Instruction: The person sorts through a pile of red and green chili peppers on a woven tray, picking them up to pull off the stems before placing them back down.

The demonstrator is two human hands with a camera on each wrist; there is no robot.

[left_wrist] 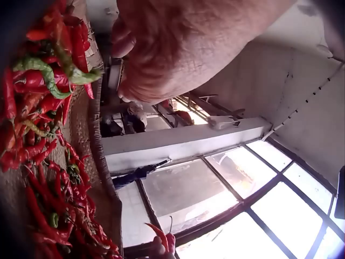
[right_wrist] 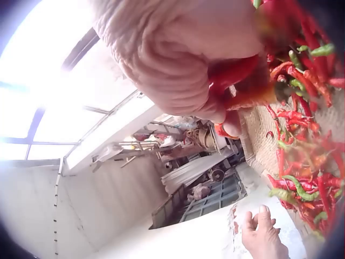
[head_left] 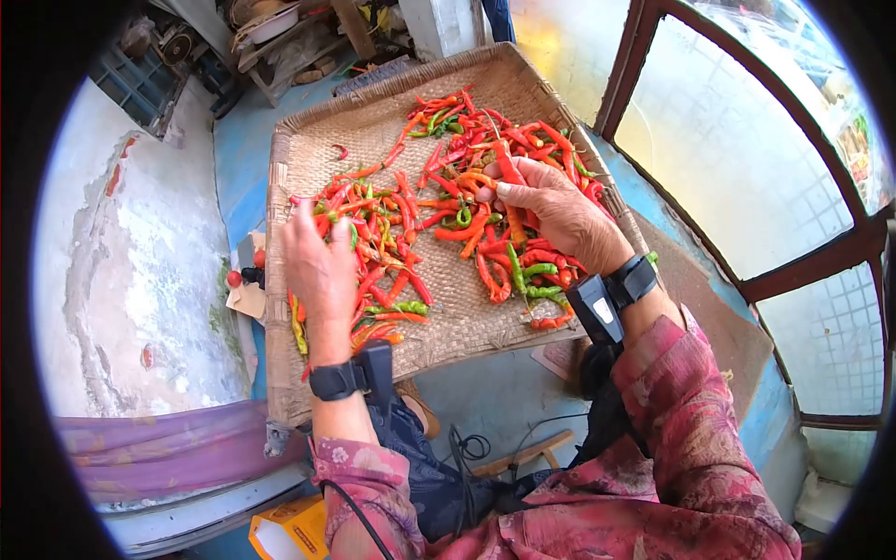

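A large woven tray [head_left: 464,329] holds two heaps of red, orange and green chili peppers. My right hand [head_left: 560,213] grips a few chili peppers above the right heap [head_left: 467,149]; a red chili pepper [head_left: 507,163] stands up from its fingers. In the right wrist view a red chili pepper [right_wrist: 233,74] and an orange chili pepper [right_wrist: 250,98] show inside that grasp. Over the left edge of the left heap [head_left: 383,224], my left hand [head_left: 322,271] is blurred. The right wrist view shows its fingers loosely bent, with nothing visible between them.
Glazed windows [head_left: 728,140] run along the right side, and a peeling white wall [head_left: 140,280] stands at the left. Below the tray are a small wooden stool [head_left: 532,455] and black cables [head_left: 467,448]. A yellow box [head_left: 294,530] sits at the lower left.
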